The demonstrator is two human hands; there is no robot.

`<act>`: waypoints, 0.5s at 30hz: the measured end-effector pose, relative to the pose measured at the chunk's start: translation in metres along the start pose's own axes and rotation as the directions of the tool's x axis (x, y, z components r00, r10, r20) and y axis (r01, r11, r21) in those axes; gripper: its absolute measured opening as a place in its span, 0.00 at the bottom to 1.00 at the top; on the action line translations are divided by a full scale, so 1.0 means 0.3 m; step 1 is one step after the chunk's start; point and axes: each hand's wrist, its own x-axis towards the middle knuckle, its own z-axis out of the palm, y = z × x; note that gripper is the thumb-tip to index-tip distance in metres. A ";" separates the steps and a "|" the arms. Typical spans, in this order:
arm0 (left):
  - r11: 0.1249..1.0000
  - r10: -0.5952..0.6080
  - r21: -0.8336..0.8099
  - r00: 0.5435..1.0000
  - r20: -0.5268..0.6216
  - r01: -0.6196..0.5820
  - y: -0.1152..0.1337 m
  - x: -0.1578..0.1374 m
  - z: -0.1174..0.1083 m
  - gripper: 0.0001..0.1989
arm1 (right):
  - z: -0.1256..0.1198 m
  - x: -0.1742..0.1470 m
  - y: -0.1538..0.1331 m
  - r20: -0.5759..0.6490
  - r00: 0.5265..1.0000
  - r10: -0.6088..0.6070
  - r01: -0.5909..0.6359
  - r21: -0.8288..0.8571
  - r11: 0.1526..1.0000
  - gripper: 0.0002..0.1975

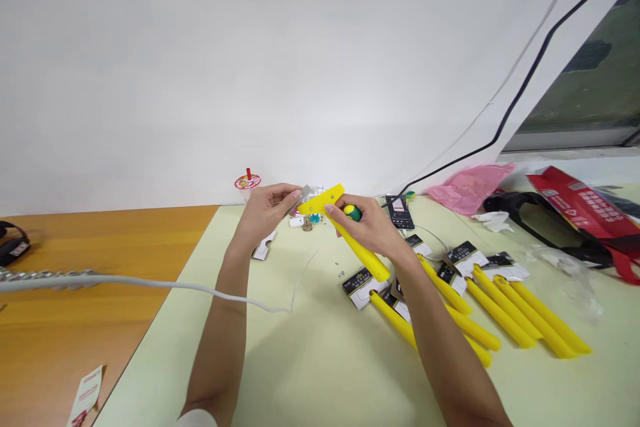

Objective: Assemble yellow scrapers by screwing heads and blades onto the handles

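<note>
My left hand [273, 210] pinches a thin grey metal blade [304, 192] between thumb and fingers. Closed around a yellow scraper [367, 255] is my right hand [369, 225], which also has a green and yellow screwdriver handle [353, 212] tucked in it. The scraper's wide head, with two small screws showing, points up and left close to the blade; whether they touch I cannot tell. Below the hands, a few tiny metal pieces [341, 273] lie on the pale table [310, 353]. The screwdriver's shaft is hidden.
Several yellow scrapers [500, 310] with black and white cards lie at the right. Behind them are a pink bag [473, 188] and a red package [583, 207]. A white cable [200, 290] crosses in front from the left. A lidded cup [247, 181] stands near the wall.
</note>
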 end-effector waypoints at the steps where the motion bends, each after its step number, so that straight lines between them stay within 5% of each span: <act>1: 1.000 -0.009 -0.001 0.999 -0.041 0.009 0.003 0.000 0.003 0.23 | -0.001 -0.001 0.000 -0.006 1.000 -0.002 0.002 -0.006 1.000 0.21; 5: 0.998 -0.040 -0.043 0.992 -0.122 0.035 0.014 -0.003 0.010 0.21 | -0.003 -0.003 -0.004 -0.017 1.000 0.000 0.000 -0.017 1.000 0.21; 15: 0.996 -0.031 -0.092 0.994 -0.104 0.022 0.011 -0.005 0.007 0.19 | -0.007 -0.009 -0.014 -0.009 1.000 0.001 -0.001 0.017 1.000 0.21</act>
